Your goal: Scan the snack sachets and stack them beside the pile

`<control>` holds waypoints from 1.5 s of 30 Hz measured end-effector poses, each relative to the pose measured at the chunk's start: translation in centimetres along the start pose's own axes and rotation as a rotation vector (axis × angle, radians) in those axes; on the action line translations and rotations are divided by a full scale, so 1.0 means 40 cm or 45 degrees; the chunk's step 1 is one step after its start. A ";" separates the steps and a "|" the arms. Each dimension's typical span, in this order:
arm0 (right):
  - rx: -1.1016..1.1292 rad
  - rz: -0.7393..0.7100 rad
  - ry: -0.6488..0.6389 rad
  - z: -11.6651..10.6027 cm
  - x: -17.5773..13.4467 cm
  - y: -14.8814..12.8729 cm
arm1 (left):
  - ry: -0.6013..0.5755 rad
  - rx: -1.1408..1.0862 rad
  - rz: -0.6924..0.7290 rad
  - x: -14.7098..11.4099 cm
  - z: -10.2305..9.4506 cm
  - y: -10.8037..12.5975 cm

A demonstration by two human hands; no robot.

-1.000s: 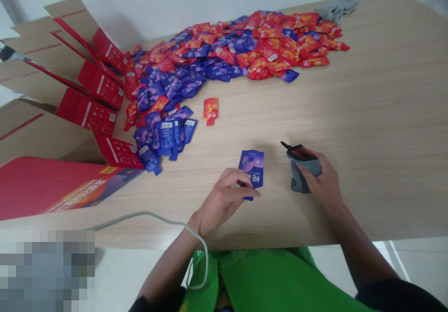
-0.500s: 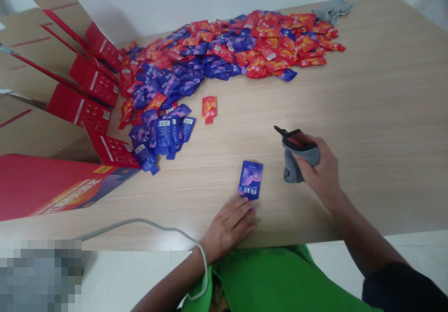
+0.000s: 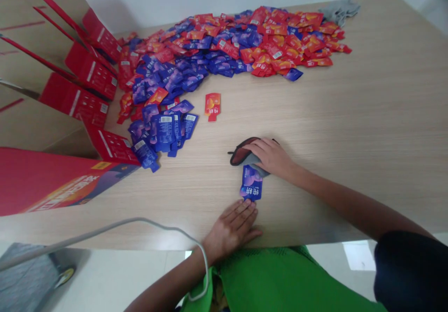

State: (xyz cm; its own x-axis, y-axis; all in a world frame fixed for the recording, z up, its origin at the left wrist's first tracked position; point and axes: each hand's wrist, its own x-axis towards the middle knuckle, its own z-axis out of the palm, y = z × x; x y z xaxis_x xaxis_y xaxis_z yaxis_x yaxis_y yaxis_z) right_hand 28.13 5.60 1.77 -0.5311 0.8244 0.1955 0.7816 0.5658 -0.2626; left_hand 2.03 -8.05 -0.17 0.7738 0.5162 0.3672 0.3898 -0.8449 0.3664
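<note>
Blue pouch: 1 blue pouch [image 3: 251,186] is laid flat towards the near edge of the table [image 3: 378,134], its narrow end turned to that edge and its opposite end covered by cloth.
Left hand: the left hand [image 3: 231,228] is spread palm down beside the near edge, nothing gripped; the pouch's narrow end is touched by its fingertips.
Right hand: the grey cloth [image 3: 241,155], black-edged with a reddish lining, is grasped by the right hand [image 3: 271,157] and rested on the pouch's far end; how tightly it is clenched cannot be told.
Red pouch: 1 red-orange pouch [image 3: 212,105] is set apart, between the hands and the pile.
Pile: red and blue pouches are heaped in a long pile [image 3: 227,48] along the far edge; several blue pouches [image 3: 164,132] are gathered at its near left end.
Boxes: red cardboard boxes [image 3: 73,181] are stood open at the table's left.
Far edge: crumpled grey fabric [image 3: 339,10] is left beside the pile's right end, short of the far right corner.
Cable: the left forearm is crossed by a grey cable [image 3: 154,223].
</note>
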 end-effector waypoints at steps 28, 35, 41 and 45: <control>0.148 0.057 0.340 -0.065 0.013 -0.064 | 0.056 -0.012 -0.058 -0.002 0.010 0.008; 0.179 -0.256 -0.076 0.034 -0.095 -0.187 | 0.034 -0.043 -0.110 -0.011 0.020 0.010; 0.011 -0.051 0.013 0.024 0.023 -0.022 | 0.059 -0.020 -0.058 -0.007 0.018 0.005; -0.031 0.063 0.151 -0.039 0.071 0.016 | 0.052 -0.035 -0.074 -0.007 0.016 0.006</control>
State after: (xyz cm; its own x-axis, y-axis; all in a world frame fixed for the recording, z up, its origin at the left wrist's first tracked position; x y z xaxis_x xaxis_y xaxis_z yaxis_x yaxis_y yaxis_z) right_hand 27.65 8.30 3.63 -0.4506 0.8431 0.2935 0.8144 0.5229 -0.2519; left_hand 2.24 -8.47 -0.74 0.7287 0.5704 0.3790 0.4194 -0.8092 0.4115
